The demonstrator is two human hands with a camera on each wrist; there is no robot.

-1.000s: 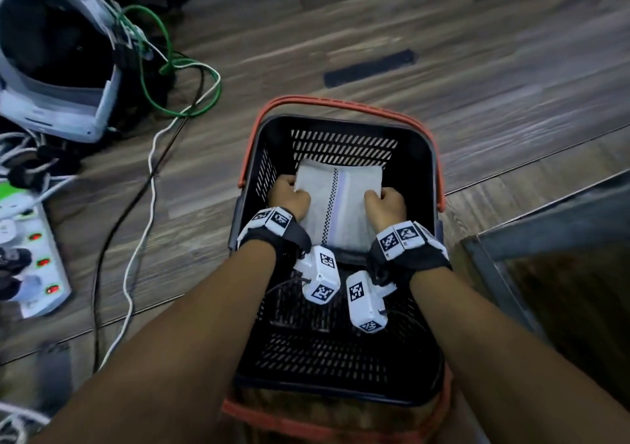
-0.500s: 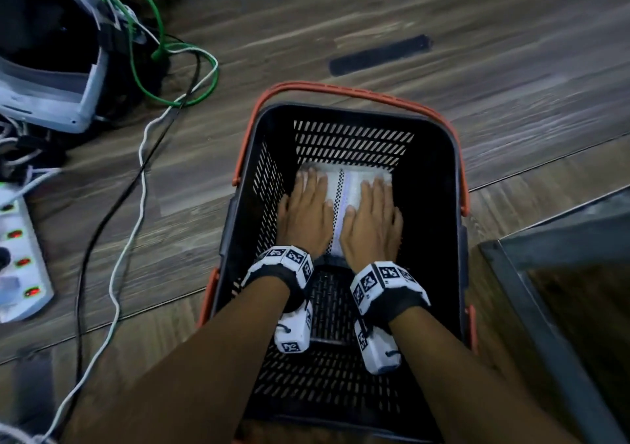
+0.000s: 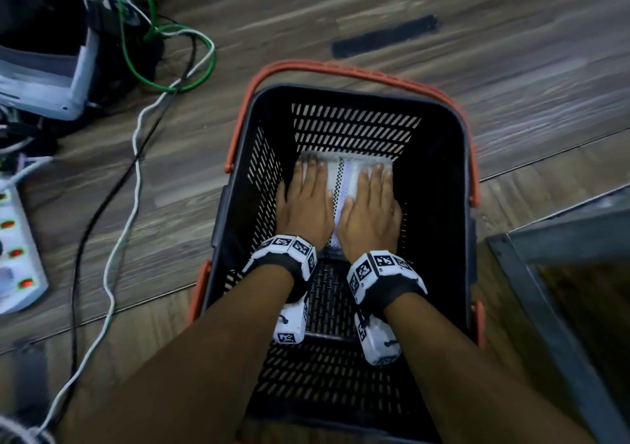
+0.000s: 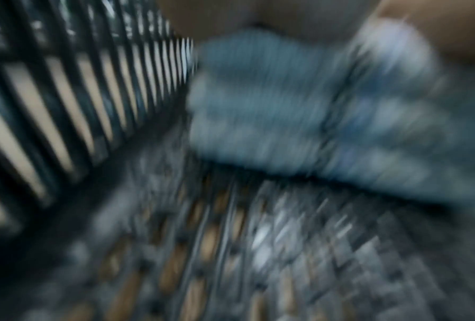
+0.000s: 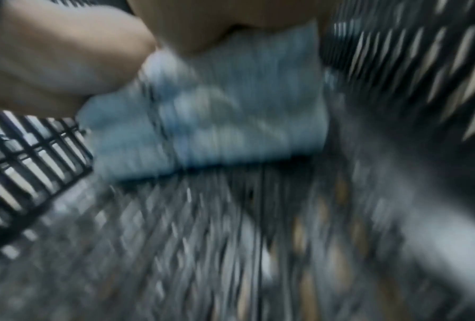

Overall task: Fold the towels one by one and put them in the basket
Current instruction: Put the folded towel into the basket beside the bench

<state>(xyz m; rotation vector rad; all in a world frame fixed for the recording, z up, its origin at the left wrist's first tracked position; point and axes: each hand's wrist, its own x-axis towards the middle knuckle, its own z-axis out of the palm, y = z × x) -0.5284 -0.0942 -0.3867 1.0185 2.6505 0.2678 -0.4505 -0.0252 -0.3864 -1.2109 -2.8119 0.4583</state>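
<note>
Folded towel (image 3: 344,184): white with a dark checkered stripe down the middle, lying flat on the floor of the black slotted basket (image 3: 439,178), toward the far wall, near edge roughly mid-floor. In both wrist views, blurred, appears as a stack of several folded layers (image 4: 299,113) (image 5: 220,121) resting on the mesh bottom.

Left hand (image 3: 305,205): palm down on the left half of the towel, fingers straight and together, pointing to the far wall; nothing gripped, only pressed flat.

Right hand (image 3: 370,210): palm down on the right half of the towel, fingers straight, thumb toward the stripe; likewise nothing gripped. Narrow strip of towel with the stripe visible between the two hands.

Both forearms inside the basket, each wrist carrying a band with black-and-white markers and a white camera block (image 3: 289,321) beneath.

Basket: orange handle (image 3: 341,68) folded down around the far rim, standing on wood-grain flooring (image 3: 511,51).

Surroundings: black tape strip (image 3: 385,36) on the floor beyond the basket; green cable (image 3: 136,58), white cable (image 3: 136,157) and black cable (image 3: 85,232) to the left; white power strip (image 3: 18,249) with red lit switches at the left edge; metal frame (image 3: 545,307) at lower right
</note>
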